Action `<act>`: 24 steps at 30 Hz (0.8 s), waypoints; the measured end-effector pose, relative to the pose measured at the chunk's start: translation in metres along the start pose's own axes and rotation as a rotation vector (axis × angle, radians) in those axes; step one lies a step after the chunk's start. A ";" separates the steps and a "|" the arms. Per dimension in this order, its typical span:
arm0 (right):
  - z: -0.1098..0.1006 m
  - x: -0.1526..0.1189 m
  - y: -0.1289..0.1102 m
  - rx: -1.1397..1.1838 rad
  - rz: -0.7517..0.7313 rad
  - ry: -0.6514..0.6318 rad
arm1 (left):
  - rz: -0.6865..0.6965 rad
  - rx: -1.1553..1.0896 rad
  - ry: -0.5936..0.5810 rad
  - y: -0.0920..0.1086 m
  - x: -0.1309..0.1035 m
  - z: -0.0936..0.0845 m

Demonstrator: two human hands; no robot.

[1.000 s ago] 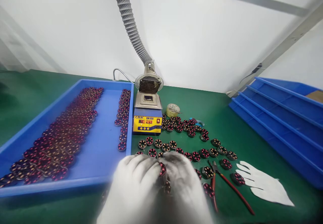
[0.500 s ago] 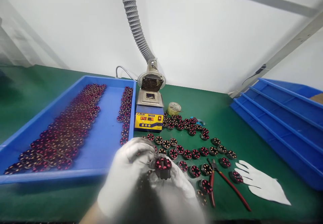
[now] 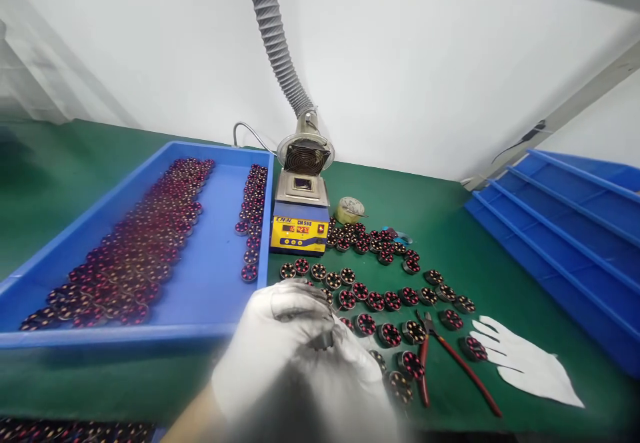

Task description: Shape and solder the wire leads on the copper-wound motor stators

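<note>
Both my hands wear white gloves with dark, dirty fingertips, and they meet in front of me at the bottom centre. Between them is a small round motor stator (image 3: 324, 341); only part of its black side shows. My left hand (image 3: 277, 336) is closed over its top, with fingers bent. From the other side my right hand (image 3: 357, 363) grips it, its fingers curled and blurred near the palm. More stators (image 3: 390, 334) with pink or copper-coloured windings stand in loose rows on the green table (image 3: 425, 203) just beyond and to the right of my hands.
A blue tray (image 3: 200, 256) with many stators lies left. Behind my hands stands a solder pot (image 3: 300, 226) under a fume hose (image 3: 277, 36). A round tub (image 3: 350, 210) is beside it. Red-handled cutters (image 3: 463, 360), a spare glove (image 3: 533, 366) and blue trays (image 3: 565, 236) are right.
My left hand has moved right and closed over the stator, whose pink top face showed before and is now covered. The view has shifted slightly. The solder pot's display reads differently.
</note>
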State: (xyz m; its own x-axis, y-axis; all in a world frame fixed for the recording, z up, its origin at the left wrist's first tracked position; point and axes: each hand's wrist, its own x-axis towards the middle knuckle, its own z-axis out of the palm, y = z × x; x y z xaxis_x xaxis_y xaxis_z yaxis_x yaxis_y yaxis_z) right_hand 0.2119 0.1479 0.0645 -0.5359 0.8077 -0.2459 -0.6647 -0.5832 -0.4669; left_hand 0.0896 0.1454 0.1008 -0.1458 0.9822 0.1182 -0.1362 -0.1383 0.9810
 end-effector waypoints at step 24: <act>0.002 0.002 -0.006 -0.105 -0.018 0.020 | -0.004 -0.082 0.024 -0.005 -0.007 -0.002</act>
State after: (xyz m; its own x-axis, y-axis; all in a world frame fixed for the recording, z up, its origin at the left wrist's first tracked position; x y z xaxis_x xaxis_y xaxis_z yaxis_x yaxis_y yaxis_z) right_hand 0.2139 0.1527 0.0685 -0.5135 0.8199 -0.2533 -0.6152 -0.5575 -0.5575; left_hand 0.0897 0.1389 0.0951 -0.1685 0.9796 0.1092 -0.2167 -0.1448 0.9654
